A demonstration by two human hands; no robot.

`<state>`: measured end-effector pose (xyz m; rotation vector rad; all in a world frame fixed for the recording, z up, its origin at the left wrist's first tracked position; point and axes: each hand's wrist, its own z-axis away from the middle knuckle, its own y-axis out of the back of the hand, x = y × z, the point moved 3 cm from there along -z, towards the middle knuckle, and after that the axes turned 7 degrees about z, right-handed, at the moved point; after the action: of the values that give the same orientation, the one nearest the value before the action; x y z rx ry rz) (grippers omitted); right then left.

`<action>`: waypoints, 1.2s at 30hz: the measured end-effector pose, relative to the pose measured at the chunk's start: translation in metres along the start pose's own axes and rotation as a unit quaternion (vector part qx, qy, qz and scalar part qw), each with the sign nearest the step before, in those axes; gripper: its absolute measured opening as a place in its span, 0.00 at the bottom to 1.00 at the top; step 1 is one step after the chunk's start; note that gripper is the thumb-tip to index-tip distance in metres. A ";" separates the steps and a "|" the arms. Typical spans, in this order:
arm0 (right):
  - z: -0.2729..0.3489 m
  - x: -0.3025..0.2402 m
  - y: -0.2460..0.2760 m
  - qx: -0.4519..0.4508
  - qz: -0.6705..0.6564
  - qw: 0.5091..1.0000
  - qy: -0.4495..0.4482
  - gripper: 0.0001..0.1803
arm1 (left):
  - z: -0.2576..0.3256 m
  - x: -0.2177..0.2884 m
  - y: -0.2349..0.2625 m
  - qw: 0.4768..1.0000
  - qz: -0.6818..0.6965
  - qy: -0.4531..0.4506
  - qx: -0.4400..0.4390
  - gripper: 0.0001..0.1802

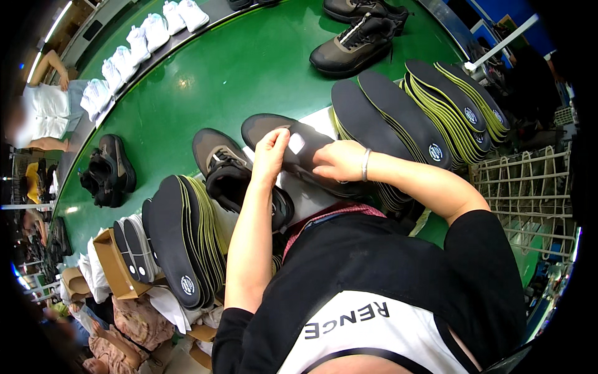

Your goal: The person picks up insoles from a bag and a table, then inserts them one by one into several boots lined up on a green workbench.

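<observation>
My left hand [271,156] pinches the near edge of a dark shoe [293,146] that lies sole-up on the green belt. My right hand [339,161], a bracelet on its wrist, presses on the same shoe from the right. A white sticker shows on the shoe between my hands. Just left of it stands its mate, a dark brown laced shoe [227,171], upright with its opening toward me.
Black insoles with yellow-green edges stand in a fanned stack at lower left [184,240] and in bigger stacks at right [430,112]. More dark shoes [358,40] and a left pair [109,171] sit on the green belt [187,100]. White shoes [134,43] line a grey track. Another person [47,106] stands far left. A wire rack [529,187] is at right.
</observation>
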<state>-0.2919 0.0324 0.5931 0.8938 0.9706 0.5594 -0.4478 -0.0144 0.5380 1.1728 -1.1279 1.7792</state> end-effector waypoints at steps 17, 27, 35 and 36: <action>-0.011 0.043 -0.012 0.091 0.016 0.985 -0.145 0.27 | 0.016 0.035 -0.015 0.974 -0.200 -0.095 0.042 0.16; -0.024 -0.029 -0.029 0.068 -0.072 0.986 -0.137 0.20 | 0.122 0.052 0.016 0.737 -0.635 0.105 0.207 0.38; 0.036 -0.024 -0.003 0.133 -0.156 0.979 -0.021 0.24 | 0.058 0.028 0.052 0.836 -0.514 0.000 0.194 0.25; 0.050 -0.021 0.002 0.152 -0.175 0.973 0.003 0.24 | 0.050 0.041 0.052 0.856 -0.479 -0.079 0.176 0.25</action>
<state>-0.2576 -0.0017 0.6182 0.9624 1.2073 0.1130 -0.4920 -0.0758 0.5727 1.7160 -0.1522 1.1032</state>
